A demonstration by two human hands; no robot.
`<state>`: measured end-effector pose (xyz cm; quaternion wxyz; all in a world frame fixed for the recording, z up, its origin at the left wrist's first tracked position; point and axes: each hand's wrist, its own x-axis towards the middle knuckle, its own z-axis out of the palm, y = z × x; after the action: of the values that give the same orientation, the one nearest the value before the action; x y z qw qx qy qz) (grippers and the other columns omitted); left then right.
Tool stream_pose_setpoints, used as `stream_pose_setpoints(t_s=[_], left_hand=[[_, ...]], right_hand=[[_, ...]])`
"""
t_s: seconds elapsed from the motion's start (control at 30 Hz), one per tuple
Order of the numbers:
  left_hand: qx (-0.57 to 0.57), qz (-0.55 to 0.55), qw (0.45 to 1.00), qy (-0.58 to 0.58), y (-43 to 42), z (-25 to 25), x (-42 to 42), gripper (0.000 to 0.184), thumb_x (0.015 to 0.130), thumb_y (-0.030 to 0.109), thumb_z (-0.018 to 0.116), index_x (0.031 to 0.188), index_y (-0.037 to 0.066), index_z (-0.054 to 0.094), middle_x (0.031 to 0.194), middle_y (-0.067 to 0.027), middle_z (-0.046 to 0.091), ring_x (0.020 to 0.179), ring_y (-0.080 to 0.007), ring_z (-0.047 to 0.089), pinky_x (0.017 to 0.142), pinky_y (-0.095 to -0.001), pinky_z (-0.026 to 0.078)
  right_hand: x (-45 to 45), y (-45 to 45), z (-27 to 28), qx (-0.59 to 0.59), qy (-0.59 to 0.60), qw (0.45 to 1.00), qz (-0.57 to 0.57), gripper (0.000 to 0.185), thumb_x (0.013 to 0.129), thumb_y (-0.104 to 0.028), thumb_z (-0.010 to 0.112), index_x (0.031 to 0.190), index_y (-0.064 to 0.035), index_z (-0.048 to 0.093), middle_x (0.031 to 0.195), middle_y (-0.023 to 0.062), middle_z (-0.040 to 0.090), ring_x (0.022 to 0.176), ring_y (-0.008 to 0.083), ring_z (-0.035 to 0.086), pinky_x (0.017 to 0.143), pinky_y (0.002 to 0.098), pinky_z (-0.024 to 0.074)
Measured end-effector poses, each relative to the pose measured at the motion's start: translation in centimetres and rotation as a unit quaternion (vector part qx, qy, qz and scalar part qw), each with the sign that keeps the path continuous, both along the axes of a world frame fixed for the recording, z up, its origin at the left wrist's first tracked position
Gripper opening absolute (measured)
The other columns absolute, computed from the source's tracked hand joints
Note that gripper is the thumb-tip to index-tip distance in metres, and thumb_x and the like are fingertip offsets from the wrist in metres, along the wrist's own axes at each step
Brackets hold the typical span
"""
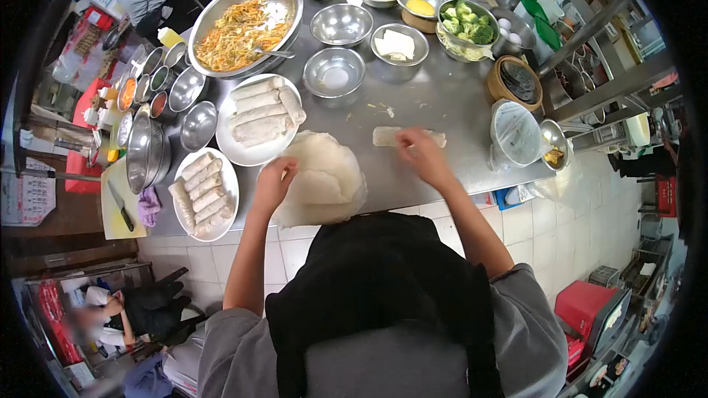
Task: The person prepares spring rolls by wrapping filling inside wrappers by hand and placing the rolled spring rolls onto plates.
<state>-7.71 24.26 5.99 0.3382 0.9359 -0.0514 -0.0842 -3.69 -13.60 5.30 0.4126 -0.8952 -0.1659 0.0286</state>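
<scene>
Round pale wrapper sheets (321, 180) lie stacked at the table's front edge. My left hand (276, 177) is at the stack's left edge, fingers bent together; whether it pinches a sheet is too small to tell. A rolled wrapper (385, 136) lies flat on the steel table, right of the stack. Over its right part is my right hand (420, 151), blurred, its fingertips hidden or smeared. Left of the stack, finished rolls fill a white plate (234, 149), and more lie on a second white plate (230, 228).
A large steel bowl of shredded filling (284, 48) stands at the back left. Several steel bowls, one with broccoli (468, 23), line the back. A knife (122, 206) lies on a board at the left. Two other people, one seated (140, 309), are at the left.
</scene>
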Motion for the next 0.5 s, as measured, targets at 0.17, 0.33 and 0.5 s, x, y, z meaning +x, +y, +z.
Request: stream_pose_setpoints(t_s=[0.17, 0.33, 0.5], left_hand=[[0.085, 0.020, 0.988, -0.129, 1.1, -1.9, -4.1, 0.031, 0.078, 0.015, 0.077, 0.106, 0.005, 0.068, 0.107, -0.0150, 0.064, 0.104, -0.0380, 0.060, 0.090, -0.0470, 0.049], [0.031, 0.025, 0.995, -0.091, 2.8, -3.1, -4.2, 0.024, 0.078, 0.010, 0.076, 0.099, 0.006, 0.065, 0.102, -0.0132, 0.060, 0.096, -0.0351, 0.059, 0.086, -0.0451, 0.049], [-0.154, -0.034, 0.987, -0.018, 4.3, 0.1, -7.0, 0.014, 0.081, 0.004, 0.073, 0.092, 0.008, 0.064, 0.102, -0.0109, 0.068, 0.098, -0.0320, 0.063, 0.087, -0.0416, 0.050]], right_hand=[[-3.9, 11.3, -3.1, 0.011, 0.007, 0.997, 0.070, 0.029, 0.089, -0.024, 0.067, 0.112, -0.0065, 0.068, 0.099, 0.0161, 0.068, 0.092, 0.0339, 0.065, 0.083, 0.0437, 0.0521], [-4.4, 14.8, -3.6, -0.003, 0.109, 0.987, 0.121, 0.023, 0.088, -0.024, 0.068, 0.106, -0.0103, 0.071, 0.098, 0.0166, 0.066, 0.092, 0.0328, 0.065, 0.084, 0.0414, 0.0523], [-5.6, 12.8, -1.3, 0.076, 0.108, 0.944, 0.302, 0.021, 0.089, -0.023, 0.071, 0.103, -0.0083, 0.072, 0.100, 0.0101, 0.066, 0.087, 0.0263, 0.067, 0.080, 0.0369, 0.0532]])
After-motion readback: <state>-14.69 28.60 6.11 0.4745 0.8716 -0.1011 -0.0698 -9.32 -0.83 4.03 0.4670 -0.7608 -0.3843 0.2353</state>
